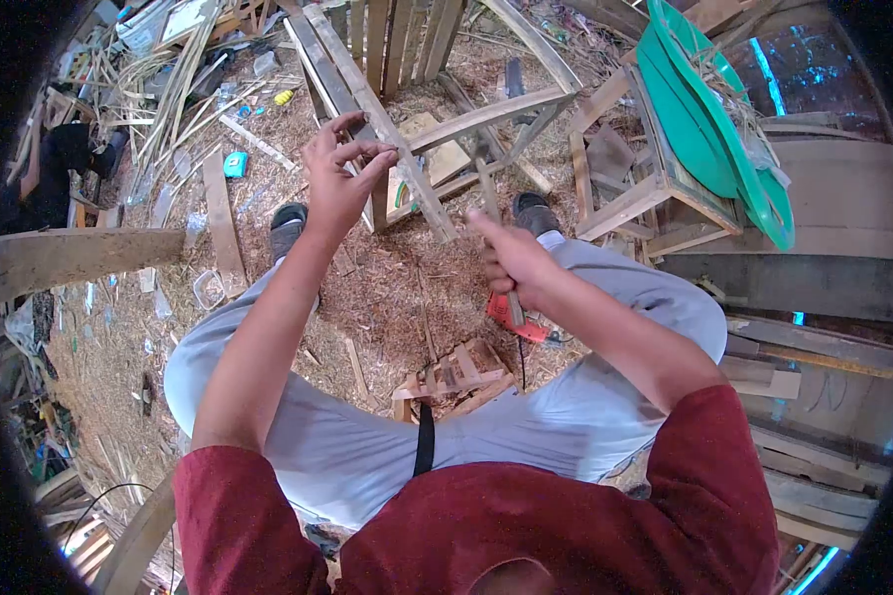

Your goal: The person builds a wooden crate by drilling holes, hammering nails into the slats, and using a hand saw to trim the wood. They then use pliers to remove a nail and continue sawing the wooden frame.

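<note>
My left hand [345,171] is at the edge of a long wooden slat [407,178] on a wooden chair frame [486,124]. Its thumb and index finger are pinched together, and whatever is between them is too small to make out. My right hand [518,266] is wrapped round the wooden handle of a hammer [488,188], which points away from me. The hammer's head blends into the frame behind it. The chair frame lies tilted on the floor between and beyond my feet.
A red power tool [516,319] lies below my right hand with its cord. Near my lap is a small wooden stool [451,377]. A green plastic chair [700,119] rests on a wooden frame at right. Sawdust, offcuts and thin strips [174,114] cover the floor at left.
</note>
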Demonstrator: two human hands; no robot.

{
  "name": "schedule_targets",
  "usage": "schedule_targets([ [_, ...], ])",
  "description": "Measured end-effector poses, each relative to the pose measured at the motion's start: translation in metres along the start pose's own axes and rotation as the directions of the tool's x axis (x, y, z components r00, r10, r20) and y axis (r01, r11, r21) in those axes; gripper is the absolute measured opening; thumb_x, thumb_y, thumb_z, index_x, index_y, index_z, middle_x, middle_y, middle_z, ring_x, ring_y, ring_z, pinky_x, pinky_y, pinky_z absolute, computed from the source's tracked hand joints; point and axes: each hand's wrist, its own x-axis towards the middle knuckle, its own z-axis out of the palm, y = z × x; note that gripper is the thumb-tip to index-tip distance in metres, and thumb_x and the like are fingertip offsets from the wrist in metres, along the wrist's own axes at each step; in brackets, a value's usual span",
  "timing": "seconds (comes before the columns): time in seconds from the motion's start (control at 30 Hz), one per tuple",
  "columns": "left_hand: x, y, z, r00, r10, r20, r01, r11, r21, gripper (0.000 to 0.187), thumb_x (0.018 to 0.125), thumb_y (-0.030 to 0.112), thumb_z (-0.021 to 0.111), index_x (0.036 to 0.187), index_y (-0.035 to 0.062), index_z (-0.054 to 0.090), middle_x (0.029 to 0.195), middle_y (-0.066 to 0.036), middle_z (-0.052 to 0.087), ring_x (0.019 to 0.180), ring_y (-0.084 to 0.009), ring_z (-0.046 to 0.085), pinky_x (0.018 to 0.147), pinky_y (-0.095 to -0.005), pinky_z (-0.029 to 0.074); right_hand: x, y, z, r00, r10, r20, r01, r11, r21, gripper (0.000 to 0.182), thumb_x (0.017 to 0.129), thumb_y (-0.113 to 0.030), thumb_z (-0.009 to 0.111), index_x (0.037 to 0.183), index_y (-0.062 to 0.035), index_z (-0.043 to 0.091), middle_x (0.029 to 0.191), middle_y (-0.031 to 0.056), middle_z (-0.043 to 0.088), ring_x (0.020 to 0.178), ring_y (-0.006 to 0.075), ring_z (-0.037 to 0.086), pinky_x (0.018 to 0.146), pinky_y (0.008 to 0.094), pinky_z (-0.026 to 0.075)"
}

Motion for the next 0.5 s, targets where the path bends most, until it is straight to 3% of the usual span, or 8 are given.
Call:
schedule_targets([
  [0.03,0.0,0.0,0.0,1.0,-0.01,0.002,0.01,1.0,-0.008,0.014,0.08,0.028,0.085,0.092,0.0203,0.083,0.135,-0.007,0.061,0.126,-0.0303,0.05,0.111,-0.0459,0.032,-0.003,0.005,-0.001,1.0,0.025,0.0,-0.025,0.99,0.137,0.047,0.098,-0.06,0.061,0.091,-0.0154,0.046,0.064,-0.0069,0.034,0.047,0.0054,0.029,0.039,0.0244,0.023],
  [0.13,0.0,-0.001,0.0,1.0,-0.02,-0.001,0.02,1.0,-0.01,0.015,0.079,0.03,0.085,0.091,0.0216,0.083,0.135,-0.005,0.06,0.126,-0.0296,0.048,0.111,-0.0461,0.031,-0.032,0.024,0.001,0.995,-0.025,-0.101,0.053,0.958,0.283,0.049,0.104,-0.062,0.045,0.089,-0.0151,0.043,0.061,-0.0062,0.03,0.044,0.0066,0.028,0.037,0.0254,0.023],
  [0.23,-0.002,-0.001,0.001,0.999,-0.04,0.0,0.04,0.999,-0.005,0.015,0.079,0.026,0.085,0.093,0.0196,0.083,0.138,-0.009,0.06,0.128,-0.031,0.047,0.111,-0.0459,0.032,-0.061,0.018,0.002,0.951,-0.292,-0.101,0.308,0.92,0.241,0.04,0.108,-0.052,0.043,0.096,-0.0139,0.048,0.063,-0.0041,0.038,0.047,0.0083,0.034,0.039,0.0281,0.03],
  [0.3,-0.002,-0.001,0.0,0.999,-0.05,-0.005,0.05,0.999,-0.006,0.015,0.079,0.026,0.085,0.093,0.0197,0.083,0.138,-0.009,0.06,0.129,-0.0312,0.047,0.111,-0.046,0.032,-0.059,-0.004,-0.007,0.892,-0.452,-0.017,0.45,0.891,-0.05,0.039,0.109,-0.048,0.044,0.098,-0.0111,0.052,0.066,-0.0033,0.041,0.052,0.0084,0.038,0.044,0.0286,0.035],
  [0.37,-0.004,-0.001,0.001,0.998,-0.059,-0.008,0.059,0.998,-0.002,0.015,0.08,0.027,0.085,0.093,0.02,0.083,0.139,-0.008,0.06,0.128,-0.0312,0.047,0.112,-0.046,0.032,-0.054,-0.033,-0.02,0.798,-0.598,0.076,0.584,0.735,-0.344,0.038,0.11,-0.042,0.046,0.1,-0.0073,0.058,0.07,-0.0024,0.044,0.06,0.0087,0.043,0.052,0.0285,0.039],
  [0.43,-0.004,-0.002,0.002,0.998,-0.066,-0.016,0.066,0.998,0.008,0.015,0.08,0.028,0.085,0.093,0.0204,0.083,0.139,-0.007,0.06,0.128,-0.0311,0.047,0.112,-0.0457,0.032,-0.062,-0.055,-0.026,0.666,-0.739,0.105,0.681,0.544,-0.49,0.037,0.11,-0.037,0.049,0.102,-0.0032,0.062,0.075,-0.0017,0.048,0.071,0.0093,0.049,0.062,0.0282,0.041],
  [0.5,-0.002,-0.002,0.001,0.996,-0.092,0.002,0.092,0.996,0.0,0.016,0.079,0.029,0.085,0.093,0.0204,0.083,0.139,-0.006,0.06,0.128,-0.0309,0.047,0.112,-0.0456,0.032,-0.077,-0.075,-0.032,0.546,-0.838,0.01,0.723,0.466,-0.509,0.037,0.11,-0.035,0.049,0.102,-0.0017,0.063,0.075,-0.0015,0.049,0.071,0.0087,0.049,0.063,0.0277,0.041],
])
